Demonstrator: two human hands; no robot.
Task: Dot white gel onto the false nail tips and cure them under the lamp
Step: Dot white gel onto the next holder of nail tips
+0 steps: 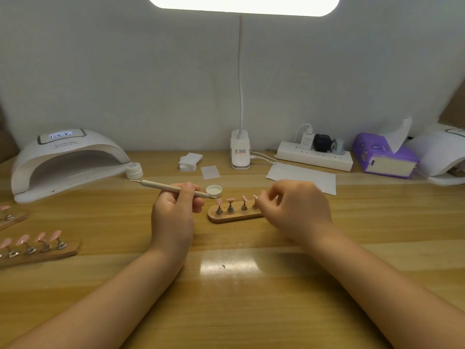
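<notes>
Pink nail tips (230, 199) (wooden stand (234, 216)), purple tissue pack (382, 154), white lamp (65, 159)

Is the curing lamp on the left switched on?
On, at least powered: the curing lamp's top display glows; the digits are unreadable.

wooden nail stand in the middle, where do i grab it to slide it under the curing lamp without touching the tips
Grip the wooden stand by its low base, pinching the long front and back edges near the bare left end. Come in low from the near side: the pink nail tips sit on upright pegs along the top, so a grip from above risks smudging them. The curing lamp opens toward the table's front.
</notes>
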